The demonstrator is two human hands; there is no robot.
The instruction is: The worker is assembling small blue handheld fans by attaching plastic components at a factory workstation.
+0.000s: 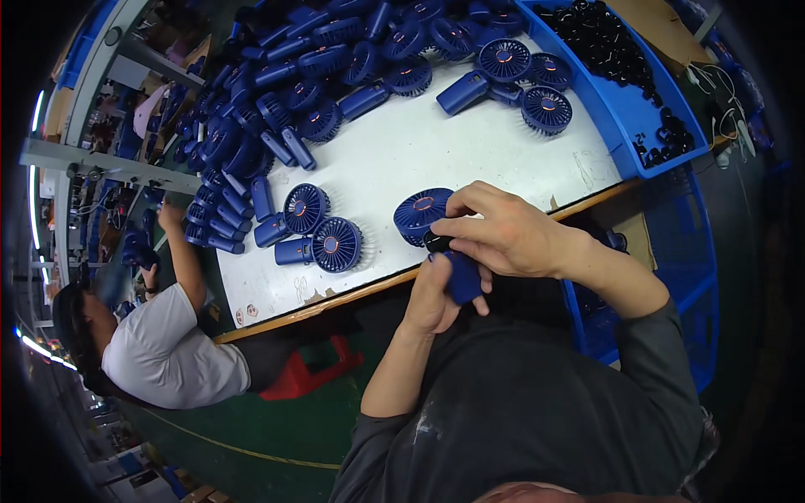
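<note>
In my left hand (434, 295) is the handle of a dark blue handheld fan (423, 213), its round grille pointing away from me at the table's near edge. The fingers of that hand wrap round the handle from below. My right hand (511, 230) is closed at the fan's neck, thumb and fingertips pressed on a small black part (436, 241) between grille and handle. Its fingers partly cover that part, so its exact shape is hidden. Two similar fans, one an upper fan (305, 209) and one a lower fan (336, 245), lie to the left on the white table (394, 155).
A large heap of blue fans (327, 59) covers the table's far and left side. Several more fans (546, 111) lie at the far right, beside a blue bin (625, 138) of small black parts (599, 42). A co-worker (163, 348) sits at the left near a red stool (310, 373).
</note>
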